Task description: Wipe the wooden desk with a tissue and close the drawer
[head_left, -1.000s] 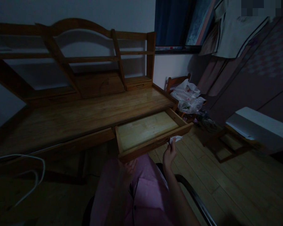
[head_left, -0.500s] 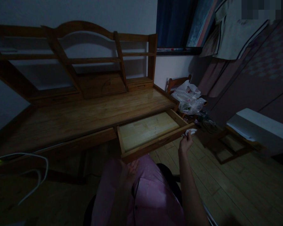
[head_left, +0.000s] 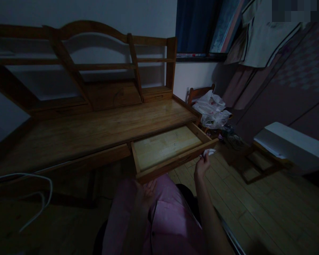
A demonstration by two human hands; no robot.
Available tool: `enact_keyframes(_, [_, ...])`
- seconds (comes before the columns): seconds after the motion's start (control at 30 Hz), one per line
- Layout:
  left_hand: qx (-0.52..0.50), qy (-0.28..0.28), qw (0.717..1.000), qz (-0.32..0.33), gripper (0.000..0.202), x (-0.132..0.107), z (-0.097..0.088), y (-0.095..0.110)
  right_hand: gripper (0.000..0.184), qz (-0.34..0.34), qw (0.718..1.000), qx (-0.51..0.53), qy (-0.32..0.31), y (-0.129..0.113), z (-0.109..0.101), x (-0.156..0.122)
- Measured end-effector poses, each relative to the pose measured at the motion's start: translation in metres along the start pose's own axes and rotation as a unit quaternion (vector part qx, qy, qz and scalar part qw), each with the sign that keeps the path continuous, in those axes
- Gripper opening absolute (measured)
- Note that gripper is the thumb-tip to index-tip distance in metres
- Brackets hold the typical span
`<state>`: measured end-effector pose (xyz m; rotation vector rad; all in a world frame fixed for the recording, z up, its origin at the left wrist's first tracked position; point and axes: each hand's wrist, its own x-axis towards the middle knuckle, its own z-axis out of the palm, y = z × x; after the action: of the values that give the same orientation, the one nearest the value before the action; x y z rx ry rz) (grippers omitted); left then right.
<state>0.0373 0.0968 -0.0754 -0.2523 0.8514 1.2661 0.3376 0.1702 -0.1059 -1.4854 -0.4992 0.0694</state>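
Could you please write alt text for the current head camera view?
A person's right hand holds a crumpled white cloth or tissue by the front of a pulled-out wooden drawer; the left hand is by its front left corner. The wooden desk has shelves along its back.

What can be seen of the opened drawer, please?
The drawer looks wooden, with a pale bottom and darker front. It is pulled out near the right end of the desk. The right hand holds a crumpled white wipe at its front's right part; the left hand is by its near left corner. Contact is unclear.
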Motion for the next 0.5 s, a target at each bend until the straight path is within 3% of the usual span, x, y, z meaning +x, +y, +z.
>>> enact_keyframes(0.13, [0.018, 0.018, 1.000, 0.008, 0.071, -0.009, 0.011, 0.001, 0.069, 0.016, 1.000, 0.005, 0.003, 0.001, 0.004, -0.020])
enact_keyframes(0.27, [0.018, 0.015, 1.000, 0.009, 0.069, -0.014, 0.016, 0.003, 0.069, 0.011, 1.000, 0.013, -0.008, -0.004, 0.003, -0.028])
enact_keyframes(0.5, [0.028, 0.016, 0.999, 0.013, 0.070, -0.008, 0.008, 0.003, 0.071, 0.033, 0.998, 0.039, -0.023, -0.010, 0.005, -0.042])
